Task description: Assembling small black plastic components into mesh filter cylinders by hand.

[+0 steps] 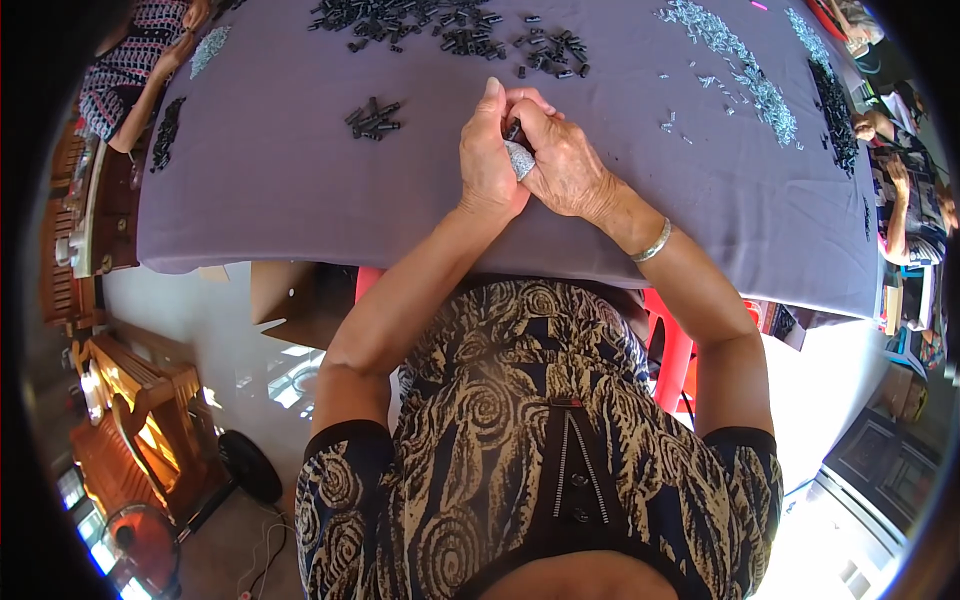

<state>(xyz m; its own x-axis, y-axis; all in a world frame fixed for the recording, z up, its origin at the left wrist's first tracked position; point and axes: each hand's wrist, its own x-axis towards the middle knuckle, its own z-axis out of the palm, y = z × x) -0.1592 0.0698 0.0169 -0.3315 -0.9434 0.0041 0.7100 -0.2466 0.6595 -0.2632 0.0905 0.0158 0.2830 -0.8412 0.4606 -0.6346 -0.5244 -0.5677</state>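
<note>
Above the near part of the table, my left hand (488, 165) and my right hand (568, 165) are pressed together. The fingers of both are closed, and the left thumb points up. A small black piece (514, 130) shows in the gap between them, held against the left hand; its far end is hidden by the fingers. Just below it, a silver-grey speckled lump (519, 160) sits between the palms; I cannot tell what it is. Whatever the right fingertips pinch is hidden. To the left lies a small group of black cylindrical pieces (373, 119).
A purple-grey cloth (300, 200) covers the table. Piles of black pieces (400, 18) lie at the far side, and small clear pieces (745, 75) scatter to the right. Other people sit at the left and right sides. A fan (142, 540) stands at the lower left.
</note>
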